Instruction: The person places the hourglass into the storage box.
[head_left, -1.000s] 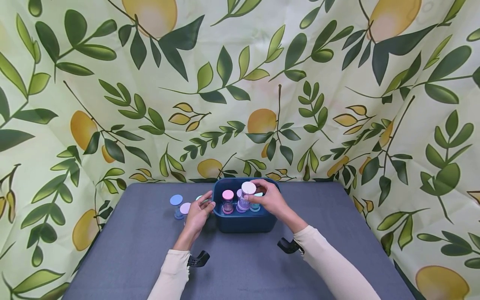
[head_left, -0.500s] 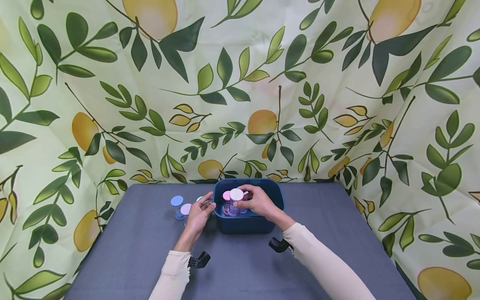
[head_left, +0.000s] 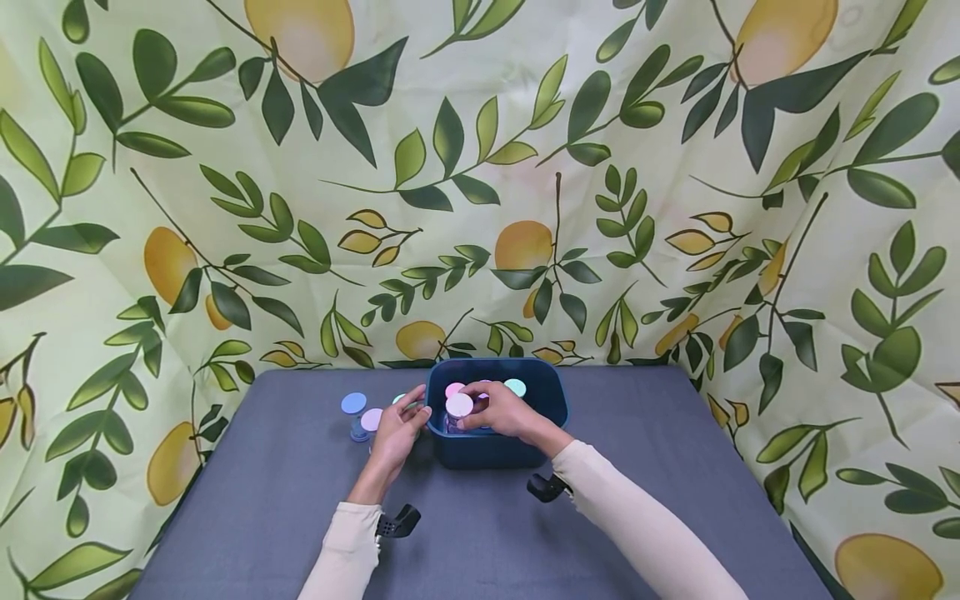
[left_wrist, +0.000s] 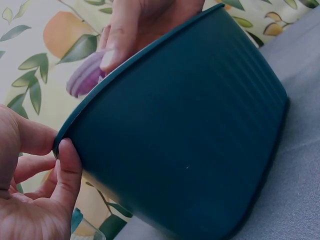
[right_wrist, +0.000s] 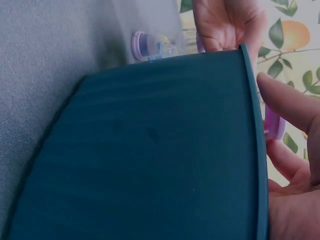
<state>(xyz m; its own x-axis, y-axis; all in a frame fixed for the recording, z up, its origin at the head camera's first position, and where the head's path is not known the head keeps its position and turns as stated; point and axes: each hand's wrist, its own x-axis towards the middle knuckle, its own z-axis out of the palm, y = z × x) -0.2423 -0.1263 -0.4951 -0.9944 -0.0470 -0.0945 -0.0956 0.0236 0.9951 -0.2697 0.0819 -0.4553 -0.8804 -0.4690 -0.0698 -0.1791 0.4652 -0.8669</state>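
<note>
A dark blue plastic bin (head_left: 491,452) stands near the back of the table. My left hand (head_left: 397,429) pinches its left rim between thumb and fingers, as the left wrist view shows closely. Inside the bin, toward the left, my right hand (head_left: 506,411) grips a sand timer with a pale lilac cap (head_left: 459,406). Its lower part is hidden by the bin's front wall. A pink-capped sand timer (head_left: 454,389) is just behind it, and a mint-capped one (head_left: 515,387) stands farther right. In the right wrist view the held timer's purple end (right_wrist: 274,122) shows past the rim.
On the table left of the bin stand a blue-capped sand timer (head_left: 354,404) and a lilac-capped one (head_left: 371,418). A green-capped one is partly hidden behind my left hand. Grey cloth covers the table (head_left: 637,483), and a lemon-patterned curtain (head_left: 465,317) rises behind it.
My right hand has carried the pale lilac-capped sand timer leftward and lower within the bin. The mint-capped timer has come back into sight. My left hand has stayed on the rim.
</note>
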